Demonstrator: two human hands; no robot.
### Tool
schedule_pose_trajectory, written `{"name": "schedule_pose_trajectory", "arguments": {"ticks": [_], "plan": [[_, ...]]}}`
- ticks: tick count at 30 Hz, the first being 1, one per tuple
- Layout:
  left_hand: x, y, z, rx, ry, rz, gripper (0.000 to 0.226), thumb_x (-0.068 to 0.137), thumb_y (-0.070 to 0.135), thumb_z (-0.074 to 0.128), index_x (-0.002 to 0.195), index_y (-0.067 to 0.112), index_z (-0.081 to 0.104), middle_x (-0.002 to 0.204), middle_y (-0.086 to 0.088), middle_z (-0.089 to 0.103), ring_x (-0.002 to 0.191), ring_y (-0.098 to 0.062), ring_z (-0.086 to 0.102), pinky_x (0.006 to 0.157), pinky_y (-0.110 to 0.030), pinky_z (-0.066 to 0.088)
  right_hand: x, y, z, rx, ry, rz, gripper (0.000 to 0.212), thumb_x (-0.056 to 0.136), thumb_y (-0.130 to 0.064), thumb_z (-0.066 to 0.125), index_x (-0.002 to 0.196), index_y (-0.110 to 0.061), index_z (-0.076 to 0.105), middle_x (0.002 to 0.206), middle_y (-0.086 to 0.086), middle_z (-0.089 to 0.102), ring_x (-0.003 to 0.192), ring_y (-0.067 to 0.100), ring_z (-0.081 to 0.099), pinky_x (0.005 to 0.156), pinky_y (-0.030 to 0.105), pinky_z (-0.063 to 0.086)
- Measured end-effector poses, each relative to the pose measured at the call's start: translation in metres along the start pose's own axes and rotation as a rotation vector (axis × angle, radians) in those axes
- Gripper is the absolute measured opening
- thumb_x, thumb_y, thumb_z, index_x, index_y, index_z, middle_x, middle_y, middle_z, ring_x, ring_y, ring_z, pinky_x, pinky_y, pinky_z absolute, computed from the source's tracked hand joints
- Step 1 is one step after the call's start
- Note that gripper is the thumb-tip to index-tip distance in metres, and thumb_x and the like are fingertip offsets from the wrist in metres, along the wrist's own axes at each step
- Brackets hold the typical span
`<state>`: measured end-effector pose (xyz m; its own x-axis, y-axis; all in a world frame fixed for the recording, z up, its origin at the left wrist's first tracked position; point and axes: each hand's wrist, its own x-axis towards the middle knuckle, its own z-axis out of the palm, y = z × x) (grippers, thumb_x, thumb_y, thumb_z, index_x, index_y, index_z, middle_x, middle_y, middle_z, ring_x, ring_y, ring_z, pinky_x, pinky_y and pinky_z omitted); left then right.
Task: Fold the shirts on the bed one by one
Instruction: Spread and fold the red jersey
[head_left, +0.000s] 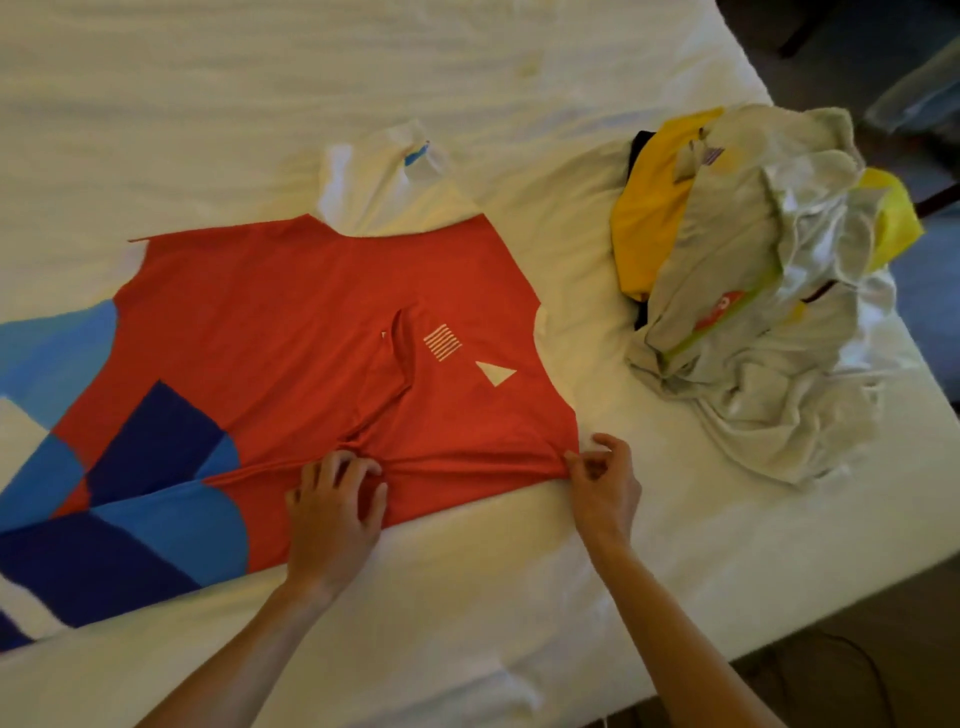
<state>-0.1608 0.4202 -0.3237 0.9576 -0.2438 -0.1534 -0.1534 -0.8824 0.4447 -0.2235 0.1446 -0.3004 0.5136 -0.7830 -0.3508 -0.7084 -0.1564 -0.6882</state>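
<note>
Bed (467, 67): its white, wrinkled sheet fills nearly the whole frame, with the near edge running along the bottom and a corner falling away at the right.
Red shirt (291, 312): the shirt you are working on lies spread flat across the left and centre of the frame, with blue and dark-blue blocks at its left end and a white stripe mark and triangle printed near the centre. A white sleeve sticks out at its upper edge, and the cloth bunches into a ridge along the near side between your hands.
Pile of shirts (753, 291): a crumpled heap sits at the right of the frame, well apart from the red shirt; you see pale grey-white cloth with yellow pieces and a small red patch.
Left hand (335, 512): it rests on the red shirt's near edge at lower centre, fingers curled into the gathered cloth.
Right hand (602, 480): just right of the left one, it pinches the shirt's near right corner between thumb and fingertips.
</note>
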Motion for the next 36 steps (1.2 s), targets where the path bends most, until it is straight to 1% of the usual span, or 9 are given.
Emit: {"name": "schedule_pose_trajectory", "arguments": {"ticks": [3, 6, 11, 15, 20, 26, 31, 33, 36], "plan": [[0.007, 0.005, -0.007, -0.136, 0.061, -0.036, 0.033, 0.085, 0.043, 0.048, 0.099, 0.019, 0.065, 0.102, 0.001, 0.06, 0.098, -0.027, 0.057, 0.077, -0.045, 0.047, -0.015, -0.005, 0.016, -0.147, 0.119, -0.262, 0.052, 0.089, -0.025, 0.07, 0.135, -0.013, 0.049, 0.128, 0.008, 0.051, 0.116, 0.022, 0.046, 0.093, 0.038, 0.043], [0.021, 0.009, -0.019, -0.182, 0.134, -0.075, 0.029, 0.084, 0.036, 0.055, 0.1, 0.014, 0.065, 0.098, -0.003, 0.063, 0.096, -0.03, 0.059, 0.081, -0.048, 0.05, -0.014, -0.015, 0.025, -0.338, -0.038, -0.497, 0.035, 0.09, -0.027, 0.068, 0.123, -0.017, 0.059, 0.121, 0.002, 0.058, 0.114, 0.024, 0.05, 0.093, 0.04, 0.037], [0.052, 0.007, -0.026, -0.036, 0.068, -0.195, 0.046, 0.076, 0.033, 0.081, 0.115, 0.017, 0.063, 0.111, -0.008, 0.058, 0.11, -0.033, 0.052, 0.086, -0.049, 0.045, 0.015, -0.039, 0.037, -0.57, -0.255, -0.339, 0.043, 0.086, -0.055, 0.064, 0.118, -0.026, 0.057, 0.107, -0.008, 0.061, 0.106, 0.015, 0.055, 0.099, 0.044, 0.038], [0.07, -0.001, -0.024, -0.061, 0.086, -0.08, 0.016, 0.087, 0.019, 0.072, 0.102, 0.014, 0.071, 0.101, -0.007, 0.067, 0.099, -0.034, 0.06, 0.082, -0.048, 0.047, 0.032, -0.053, 0.033, -0.391, -0.332, -0.28, 0.011, 0.09, -0.033, 0.067, 0.089, -0.023, 0.063, 0.081, -0.003, 0.066, 0.08, 0.023, 0.063, 0.076, 0.041, 0.052], [0.087, -0.004, -0.024, -0.173, 0.078, -0.152, 0.022, 0.092, 0.027, 0.065, 0.102, 0.008, 0.069, 0.097, -0.011, 0.07, 0.094, -0.034, 0.064, 0.079, -0.044, 0.05, 0.025, -0.075, 0.057, -0.559, -0.186, -0.427, 0.046, 0.085, -0.042, 0.065, 0.125, -0.022, 0.053, 0.123, 0.001, 0.052, 0.114, 0.025, 0.049, 0.093, 0.046, 0.043], [0.104, -0.002, -0.023, -0.105, 0.022, -0.197, 0.05, 0.078, 0.052, 0.075, 0.113, 0.018, 0.067, 0.108, -0.004, 0.071, 0.102, -0.029, 0.065, 0.079, -0.037, 0.049, 0.054, -0.14, 0.121, -0.58, -0.397, -0.483, 0.064, 0.089, -0.039, 0.065, 0.144, -0.016, 0.042, 0.141, 0.006, 0.048, 0.132, 0.029, 0.042, 0.107, 0.05, 0.035], [0.135, -0.004, -0.032, -0.513, 0.087, -0.385, 0.014, 0.087, 0.016, 0.072, 0.093, 0.004, 0.075, 0.096, -0.014, 0.074, 0.088, -0.017, 0.065, 0.07, -0.03, 0.042, 0.083, -0.174, 0.14, -0.334, -0.469, -0.362, 0.031, 0.087, -0.021, 0.072, 0.118, -0.014, 0.071, 0.114, 0.005, 0.071, 0.11, 0.021, 0.064, 0.097, 0.033, 0.047], [0.133, 0.0, -0.04, -0.626, 0.118, -0.339, 0.016, 0.087, 0.005, 0.069, 0.101, 0.008, 0.076, 0.101, -0.009, 0.074, 0.089, -0.008, 0.062, 0.074, -0.021, 0.043, 0.074, -0.176, 0.132, -0.216, -0.429, -0.424, 0.02, 0.086, -0.017, 0.073, 0.106, -0.013, 0.076, 0.1, 0.002, 0.071, 0.099, 0.017, 0.065, 0.082, 0.014, 0.044], [0.114, 0.005, -0.049, -0.788, 0.176, -0.237, 0.029, 0.086, -0.004, 0.067, 0.092, 0.025, 0.07, 0.087, 0.009, 0.071, 0.074, 0.013, 0.058, 0.07, -0.008, 0.043, 0.044, -0.156, 0.103, -0.046, -0.292, -0.543, 0.012, 0.079, -0.012, 0.076, 0.091, -0.016, 0.075, 0.093, -0.001, 0.064, 0.085, 0.016, 0.062, 0.076, 0.018, 0.045]]}}
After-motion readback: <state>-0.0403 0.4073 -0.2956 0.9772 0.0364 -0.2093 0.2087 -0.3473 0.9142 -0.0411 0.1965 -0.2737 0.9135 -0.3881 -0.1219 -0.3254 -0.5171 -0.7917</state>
